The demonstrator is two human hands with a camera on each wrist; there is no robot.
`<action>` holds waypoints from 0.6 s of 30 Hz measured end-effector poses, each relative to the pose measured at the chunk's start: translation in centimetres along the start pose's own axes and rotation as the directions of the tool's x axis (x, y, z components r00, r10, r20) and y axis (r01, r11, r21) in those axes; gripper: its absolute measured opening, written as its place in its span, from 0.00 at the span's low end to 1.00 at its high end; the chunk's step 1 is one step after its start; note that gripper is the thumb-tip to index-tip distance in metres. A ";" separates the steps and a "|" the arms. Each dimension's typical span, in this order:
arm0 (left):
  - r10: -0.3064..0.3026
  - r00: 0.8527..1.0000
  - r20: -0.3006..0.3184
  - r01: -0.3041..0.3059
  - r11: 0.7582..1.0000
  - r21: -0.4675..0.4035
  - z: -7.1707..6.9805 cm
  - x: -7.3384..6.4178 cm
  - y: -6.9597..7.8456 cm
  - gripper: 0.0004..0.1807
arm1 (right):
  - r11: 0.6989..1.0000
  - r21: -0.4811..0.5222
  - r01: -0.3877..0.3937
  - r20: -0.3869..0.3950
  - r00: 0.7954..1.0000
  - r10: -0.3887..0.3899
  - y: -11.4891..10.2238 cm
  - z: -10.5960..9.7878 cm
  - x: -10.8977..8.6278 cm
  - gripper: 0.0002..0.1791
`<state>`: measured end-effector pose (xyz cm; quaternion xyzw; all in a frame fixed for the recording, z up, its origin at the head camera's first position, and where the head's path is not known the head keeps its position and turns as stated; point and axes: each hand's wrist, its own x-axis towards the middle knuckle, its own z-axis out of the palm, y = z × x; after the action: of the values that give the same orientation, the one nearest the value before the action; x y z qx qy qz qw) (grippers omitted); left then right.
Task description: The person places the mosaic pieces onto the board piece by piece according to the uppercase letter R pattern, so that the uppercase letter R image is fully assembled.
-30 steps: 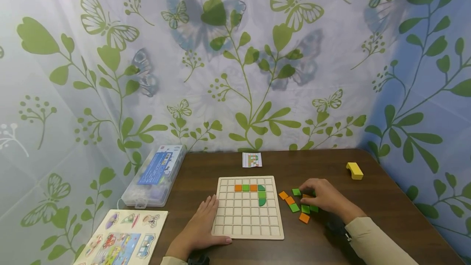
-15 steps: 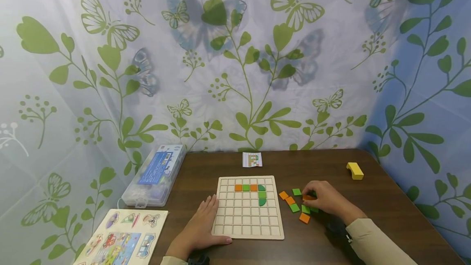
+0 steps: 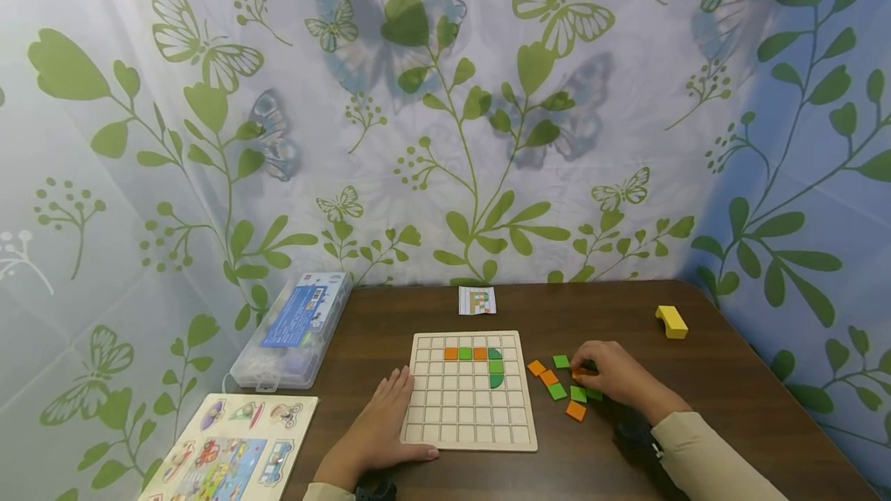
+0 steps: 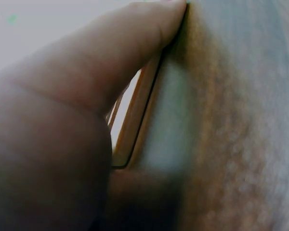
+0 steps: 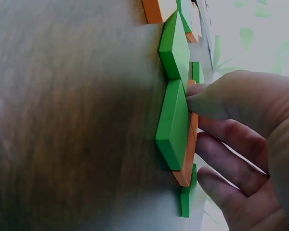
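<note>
My left hand (image 3: 381, 425) lies flat at the left side of a wooden grid board (image 3: 462, 412), its fingers along the edge and thumb near the lower left corner. In the left wrist view the thumb (image 4: 130, 36) overlaps the board's edge. Orange and green squares and two dark green rounded pieces form a hook shape in the board's upper cells. Right of the board, my right hand (image 3: 616, 371) pinches an orange square tile (image 3: 586, 372) among loose tiles. From the right wrist, a green tile (image 5: 174, 130) stands in front of that orange one, partly hiding the fingertips.
A small printed pattern card (image 3: 477, 301) lies behind the board. A yellow arch block (image 3: 671, 322) is at the back right. On the left are a clear plastic case (image 3: 306, 323) and a picture puzzle board (image 3: 281, 443). Several loose tiles, such as a green one (image 3: 557, 391), lie between board and right hand.
My right hand's fingers have drawn slightly right and closed in on the orange tile, which now shows between them. The left hand and the board pieces have stayed put.
</note>
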<state>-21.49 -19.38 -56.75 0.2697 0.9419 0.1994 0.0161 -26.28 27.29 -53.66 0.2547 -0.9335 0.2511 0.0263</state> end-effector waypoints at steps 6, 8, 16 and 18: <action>-0.001 1.000 0.001 0.001 1.000 -0.001 0.1 0.0 -0.1 0.74 | 1.000 -0.005 -0.028 -0.004 1.000 0.028 -0.2 0.0 0.2 0.10; 0.002 1.000 -0.002 -0.002 1.000 0.001 0.1 0.0 -0.1 0.74 | 0.999 0.000 -0.041 -0.009 0.999 0.041 -0.3 0.0 0.3 0.10; 0.004 1.000 -0.004 -0.004 1.000 0.007 0.1 0.0 -0.1 0.74 | 0.998 0.004 -0.064 -0.016 0.998 0.064 -0.4 -0.1 0.4 0.10; 0.003 1.000 -0.005 -0.003 1.000 0.007 0.1 0.0 -0.1 0.74 | 0.998 0.000 -0.060 -0.020 0.998 0.060 -0.3 0.0 0.4 0.10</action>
<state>-21.55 -19.46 -56.90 0.2708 0.9423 0.1966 0.0124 -26.50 26.86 -53.39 0.2240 -0.9405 0.2540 0.0282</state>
